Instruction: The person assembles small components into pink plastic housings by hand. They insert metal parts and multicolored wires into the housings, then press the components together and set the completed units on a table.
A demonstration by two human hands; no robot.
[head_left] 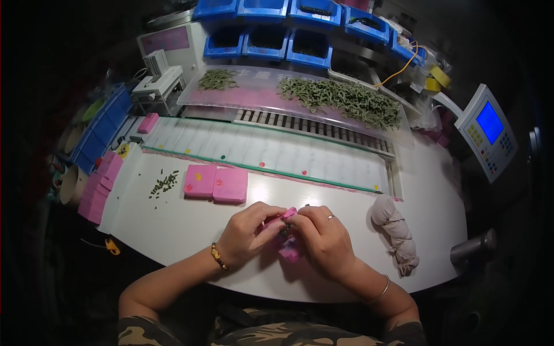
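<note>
Both my hands meet over the near middle of the white table, around a small pink packet (pixel 290 254) whose exact kind I cannot make out. My left hand (pixel 245 233) pinches its left side with bent fingers. On the other side my right hand (pixel 326 242) curls its fingers against it. Small dark green pieces (pixel 285 226) show between the fingertips at its opening. Two pink boxes (pixel 231 185) lie side by side beyond my left hand. Left of them is a loose scatter of short dark green pieces (pixel 164 184).
A twisted pale cloth (pixel 395 230) lies at right, near a metal cylinder (pixel 474 247). Behind runs a long white strip (pixel 259 153) with green edging. Green strands (pixel 340 98) heap on a clear sheet below blue bins (pixel 265 40). A keypad display (pixel 489 132) stands right.
</note>
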